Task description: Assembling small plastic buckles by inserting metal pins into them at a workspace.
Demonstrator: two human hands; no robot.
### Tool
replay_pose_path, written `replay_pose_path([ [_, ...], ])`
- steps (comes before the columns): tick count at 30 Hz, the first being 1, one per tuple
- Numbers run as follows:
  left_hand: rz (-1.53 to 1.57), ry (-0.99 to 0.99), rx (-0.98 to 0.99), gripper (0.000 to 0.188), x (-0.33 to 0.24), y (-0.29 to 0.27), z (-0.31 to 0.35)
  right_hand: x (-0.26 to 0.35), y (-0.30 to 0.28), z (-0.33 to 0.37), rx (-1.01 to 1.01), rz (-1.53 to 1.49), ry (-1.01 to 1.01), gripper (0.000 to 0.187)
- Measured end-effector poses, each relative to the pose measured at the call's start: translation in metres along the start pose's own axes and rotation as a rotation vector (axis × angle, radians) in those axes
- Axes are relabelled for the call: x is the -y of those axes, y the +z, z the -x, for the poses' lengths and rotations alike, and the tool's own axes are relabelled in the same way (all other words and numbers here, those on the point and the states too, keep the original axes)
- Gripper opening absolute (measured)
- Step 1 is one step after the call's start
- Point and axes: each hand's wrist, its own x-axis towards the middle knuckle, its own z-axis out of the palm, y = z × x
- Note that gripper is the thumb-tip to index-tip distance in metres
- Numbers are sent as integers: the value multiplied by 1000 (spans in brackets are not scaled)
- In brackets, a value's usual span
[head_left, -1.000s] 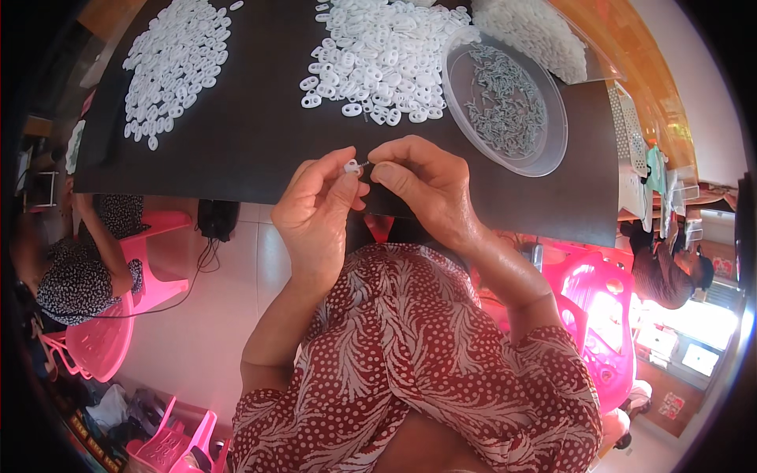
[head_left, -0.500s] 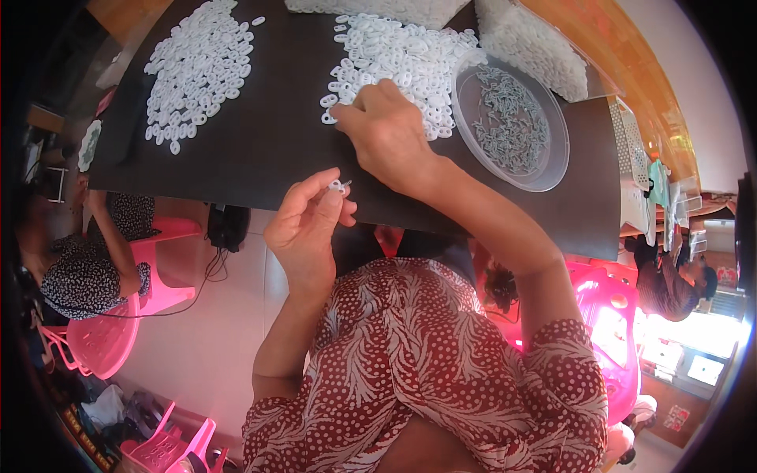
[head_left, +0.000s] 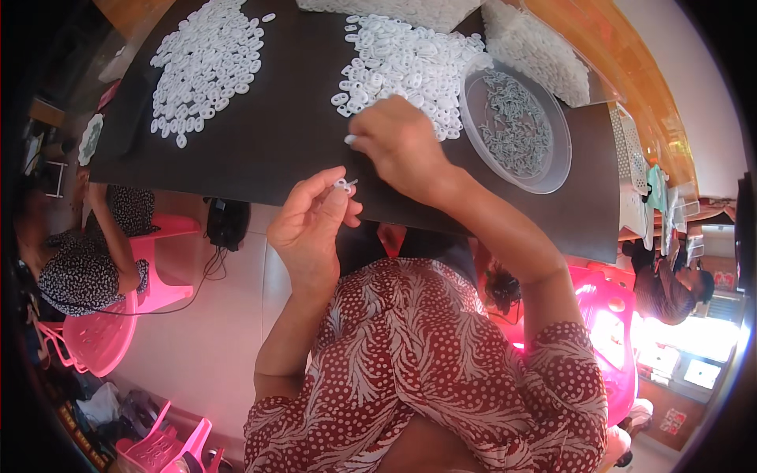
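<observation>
Holding white pieces [head_left: 341, 184], both hands [head_left: 307, 236] [head_left: 406, 143] hover well apart from blurred lettering [head_left: 81, 433].

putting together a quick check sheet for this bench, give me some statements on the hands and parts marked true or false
1. The left hand holds a white piece with a thin grey screw sticking out. True.
2. The round clear tub holds grey screws. True.
3. The right hand is inside the tub. False: it is by the near edge of the middle pile, a second white piece at its fingertips.
4. The tub stands left of both loose white piles. False: it stands to their right.
5. The tabletop is dark. True.
</observation>
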Motion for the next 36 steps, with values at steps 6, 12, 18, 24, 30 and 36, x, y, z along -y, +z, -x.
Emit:
replay_pose_path([
  [6,46,0,66,23,-6,16,1,8,-49,34,43,-875,644,17],
  [12,26,-110,144,24,-5,31,5,10,-60,51,78,-1101,820,18],
  [18,7,-114,146,22,-4,33,6,14,-54,60,16,-1168,818,18],
  [24,-12,-133,148,22,-3,39,8,16,-49,63,-52,-1171,846,18],
  [30,-91,-104,68,21,0,42,8,16,-46,62,-120,-1153,839,17],
  [36,-114,-90,71,21,4,40,7,18,-45,58,-120,-1112,818,14],
])
